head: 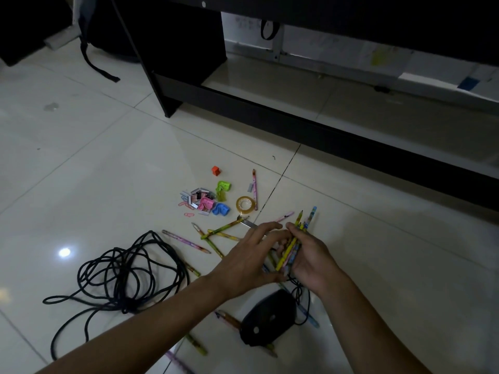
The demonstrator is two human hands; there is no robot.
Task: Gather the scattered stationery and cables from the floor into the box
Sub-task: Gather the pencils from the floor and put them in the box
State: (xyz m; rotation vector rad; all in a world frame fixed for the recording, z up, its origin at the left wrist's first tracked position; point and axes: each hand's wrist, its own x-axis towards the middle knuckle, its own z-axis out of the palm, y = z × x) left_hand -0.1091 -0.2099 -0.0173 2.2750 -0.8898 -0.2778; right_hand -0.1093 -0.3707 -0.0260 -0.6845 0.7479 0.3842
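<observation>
Pale floor tiles [94, 157] carry loose pencils [186, 242] and black cable [127, 276], while right hand [310, 255] clasps a pencil bundle [293, 244] that left hand's [251, 260] straight fingers tidy; no box in view.

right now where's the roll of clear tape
In the head view the tape roll lies flat on the floor tile, beyond the hands, just right of the blue binder clip and left of a pink pencil.

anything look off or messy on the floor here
Yes: stationery is strewn over the tiles. Pencils lie at crossed angles, clips sit in a heap beside a tape roll, and a black cable sprawls in loose tangled loops. No box is in view.
</observation>
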